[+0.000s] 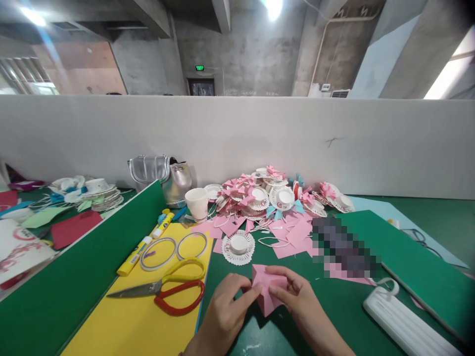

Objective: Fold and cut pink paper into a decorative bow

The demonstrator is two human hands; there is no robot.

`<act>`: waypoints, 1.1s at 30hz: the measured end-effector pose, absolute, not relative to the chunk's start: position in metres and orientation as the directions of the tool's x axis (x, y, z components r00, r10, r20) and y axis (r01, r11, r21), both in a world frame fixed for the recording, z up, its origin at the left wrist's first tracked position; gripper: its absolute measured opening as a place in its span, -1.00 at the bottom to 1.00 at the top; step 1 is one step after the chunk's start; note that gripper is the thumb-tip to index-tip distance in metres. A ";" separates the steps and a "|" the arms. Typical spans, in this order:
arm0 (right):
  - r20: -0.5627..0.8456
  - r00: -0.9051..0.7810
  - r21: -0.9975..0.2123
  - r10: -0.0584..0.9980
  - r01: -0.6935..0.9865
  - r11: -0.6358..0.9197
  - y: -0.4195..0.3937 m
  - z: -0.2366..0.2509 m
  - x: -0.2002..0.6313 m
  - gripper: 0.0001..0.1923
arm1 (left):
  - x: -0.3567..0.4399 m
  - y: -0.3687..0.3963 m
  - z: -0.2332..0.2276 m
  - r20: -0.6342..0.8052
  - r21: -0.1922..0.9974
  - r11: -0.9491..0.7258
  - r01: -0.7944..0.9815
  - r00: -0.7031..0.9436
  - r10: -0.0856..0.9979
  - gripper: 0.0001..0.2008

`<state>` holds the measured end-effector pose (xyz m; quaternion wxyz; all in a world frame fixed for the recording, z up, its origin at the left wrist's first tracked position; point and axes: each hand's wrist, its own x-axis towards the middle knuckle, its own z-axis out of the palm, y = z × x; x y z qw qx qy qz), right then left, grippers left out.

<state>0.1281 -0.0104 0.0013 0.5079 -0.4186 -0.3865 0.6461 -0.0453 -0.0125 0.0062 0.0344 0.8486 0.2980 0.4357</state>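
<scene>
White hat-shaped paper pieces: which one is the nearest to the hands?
The single white piece on the green tabletop, just beyond the folded pink paper; the others lie farther back, mostly in the pile.

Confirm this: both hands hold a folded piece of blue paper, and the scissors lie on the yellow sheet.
The color is wrong: the head view shows that the folded paper in the left hand and right hand is pink, not blue. The scissors do lie on the yellow sheet.
</scene>
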 end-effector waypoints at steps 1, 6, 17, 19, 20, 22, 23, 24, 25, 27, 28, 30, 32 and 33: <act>-0.151 -0.140 -0.922 0.979 -0.336 -0.191 -0.010 0.002 0.128 -0.66 | -0.045 -0.012 0.007 0.721 0.319 -0.819 0.477 0.439 0.537 -0.71; -0.142 -0.135 -0.953 0.981 -0.250 -0.172 -0.010 0.009 0.125 -0.62 | -0.044 -0.013 0.016 0.733 0.320 -0.820 0.475 0.424 0.532 -0.73; 0.242 -0.062 -0.954 0.968 0.165 0.249 -0.018 0.014 0.121 -0.89 | -0.040 -0.011 0.016 0.679 0.557 -0.740 0.378 0.306 0.667 -0.80; 0.300 -0.113 -0.929 0.947 0.189 0.317 -0.020 0.016 0.121 -0.86 | -0.038 -0.010 0.019 0.657 0.622 -0.712 0.326 0.278 0.701 -0.81; 0.335 -0.130 -0.912 0.933 0.203 0.356 -0.021 0.017 0.121 -0.85 | -0.038 -0.010 0.020 0.647 0.645 -0.701 0.305 0.270 0.713 -0.81; 0.389 -0.136 -0.883 0.911 0.226 0.411 -0.022 0.018 0.123 -0.84 | -0.037 -0.010 0.022 0.631 0.676 -0.683 0.278 0.260 0.731 -0.82; 0.404 -0.126 -0.875 0.906 0.236 0.423 -0.022 0.019 0.124 -0.84 | -0.037 -0.010 0.023 0.629 0.683 -0.678 0.271 0.253 0.735 -0.82; 0.417 -0.115 -0.868 0.902 0.244 0.432 -0.022 0.018 0.125 -0.84 | -0.036 -0.010 0.023 0.628 0.689 -0.675 0.266 0.247 0.738 -0.83; 0.429 -0.109 -0.861 0.897 0.250 0.443 -0.022 0.018 0.126 -0.84 | -0.036 -0.010 0.023 0.628 0.693 -0.672 0.262 0.238 0.741 -0.84; 0.460 -0.107 -0.842 0.882 0.263 0.471 -0.021 0.016 0.127 -0.83 | -0.037 -0.010 0.024 0.629 0.696 -0.667 0.265 0.221 0.745 -0.85; 0.481 -0.107 -0.829 0.870 0.267 0.491 -0.021 0.015 0.128 -0.82 | -0.036 -0.010 0.024 0.630 0.696 -0.666 0.268 0.216 0.746 -0.86; 0.531 -0.111 -0.798 0.840 0.267 0.540 -0.020 0.013 0.128 -0.81 | -0.036 -0.010 0.024 0.635 0.690 -0.670 0.273 0.215 0.742 -0.86; 0.574 -0.118 -0.770 0.811 0.259 0.583 -0.018 0.011 0.128 -0.80 | -0.036 -0.010 0.025 0.645 0.680 -0.680 0.272 0.217 0.732 -0.86; 0.586 -0.123 -0.760 0.801 0.258 0.596 -0.018 0.011 0.128 -0.79 | -0.036 -0.009 0.026 0.647 0.679 -0.681 0.273 0.215 0.731 -0.86</act>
